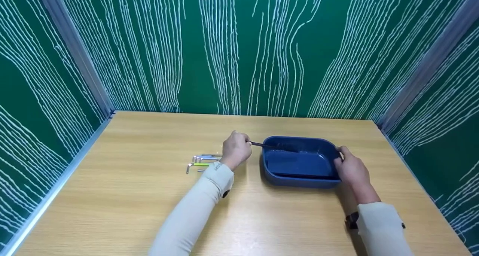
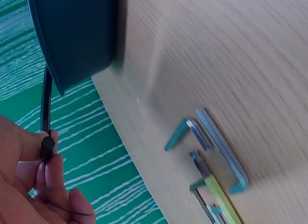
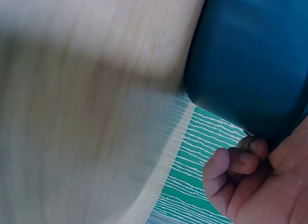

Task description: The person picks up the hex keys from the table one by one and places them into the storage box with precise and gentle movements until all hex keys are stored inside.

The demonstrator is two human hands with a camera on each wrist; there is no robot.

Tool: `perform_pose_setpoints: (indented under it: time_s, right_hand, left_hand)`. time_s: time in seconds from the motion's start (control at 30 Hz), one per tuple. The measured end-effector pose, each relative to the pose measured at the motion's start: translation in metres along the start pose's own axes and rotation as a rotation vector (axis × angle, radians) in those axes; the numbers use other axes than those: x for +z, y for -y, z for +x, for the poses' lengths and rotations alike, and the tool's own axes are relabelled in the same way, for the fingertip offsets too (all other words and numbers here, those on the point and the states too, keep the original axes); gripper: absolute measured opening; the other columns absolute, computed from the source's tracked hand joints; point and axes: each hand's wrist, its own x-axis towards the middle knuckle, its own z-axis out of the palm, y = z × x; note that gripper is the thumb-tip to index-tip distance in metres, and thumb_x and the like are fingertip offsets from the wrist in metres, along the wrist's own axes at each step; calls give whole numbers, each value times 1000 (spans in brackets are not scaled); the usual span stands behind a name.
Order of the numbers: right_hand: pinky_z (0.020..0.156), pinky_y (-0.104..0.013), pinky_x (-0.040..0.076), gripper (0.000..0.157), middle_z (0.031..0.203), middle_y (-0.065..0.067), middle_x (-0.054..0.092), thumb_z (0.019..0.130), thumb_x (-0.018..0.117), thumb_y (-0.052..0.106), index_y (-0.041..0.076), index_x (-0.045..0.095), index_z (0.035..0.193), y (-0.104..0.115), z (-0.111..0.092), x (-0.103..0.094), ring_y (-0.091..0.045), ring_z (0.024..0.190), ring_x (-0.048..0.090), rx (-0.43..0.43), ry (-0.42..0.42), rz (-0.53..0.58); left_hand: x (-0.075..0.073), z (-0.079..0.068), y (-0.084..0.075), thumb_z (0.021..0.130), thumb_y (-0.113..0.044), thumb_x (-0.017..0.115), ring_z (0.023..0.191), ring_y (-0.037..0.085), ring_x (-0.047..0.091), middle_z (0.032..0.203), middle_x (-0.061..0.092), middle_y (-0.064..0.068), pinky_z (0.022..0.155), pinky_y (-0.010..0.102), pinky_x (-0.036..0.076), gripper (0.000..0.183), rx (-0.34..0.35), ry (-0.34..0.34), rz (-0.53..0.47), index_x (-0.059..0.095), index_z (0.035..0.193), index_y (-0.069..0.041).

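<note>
My left hand (image 1: 237, 149) pinches a black hex key (image 1: 258, 144) near its bent end, and the long arm reaches over the left rim into a dark blue plastic box (image 1: 299, 183). In the left wrist view, thumb and fingers close around the black key just beside the box wall. My right hand (image 1: 353, 168) grips the box's right rim, thumb at the inner side; the right wrist view shows its curled fingers against the blue wall. Several metal hex keys lie left of the left hand, one with a green sleeve (image 1: 202, 164).
The wooden tabletop (image 1: 123, 196) carries the box right of centre. In the left wrist view a long silver hex key (image 2: 224, 151) lies beside shorter ones. Green panels with white wavy lines (image 1: 254, 54) enclose the table at back and sides, joined by grey corner posts (image 1: 75, 42).
</note>
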Motion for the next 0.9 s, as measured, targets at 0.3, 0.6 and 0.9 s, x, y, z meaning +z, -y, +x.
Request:
perform_pose_setpoints:
  time_s: [0.3, 0.6, 0.9]
  right_hand:
    - [57, -32, 36, 43, 105, -22, 50, 92, 33, 25, 11, 28, 133, 0, 1, 0, -29, 80, 49, 22, 25, 15]
    - [61, -37, 37, 43, 112, -25, 49, 92, 33, 25, 11, 29, 132, 1, 0, 1, -31, 81, 49, 20, 31, 6]
    - [63, -39, 38, 43, 113, -24, 49, 91, 32, 24, 11, 30, 132, 1, 0, -2, -31, 82, 48, 17, 28, 5]
  left_hand:
    - [11, 0, -10, 80, -22, 57, 74, 13, 50, 84, 50, -2, 66, 29, 42, 10, 31, 13, -31, 66, 79, -18]
    - [19, -4, -16, 78, -19, 55, 70, 12, 50, 76, 52, -4, 61, 27, 41, 15, 70, -5, -70, 62, 65, -20]
    - [19, -4, -21, 80, -19, 56, 74, 12, 49, 80, 51, -4, 67, 28, 43, 15, 68, 2, -107, 61, 66, -19]
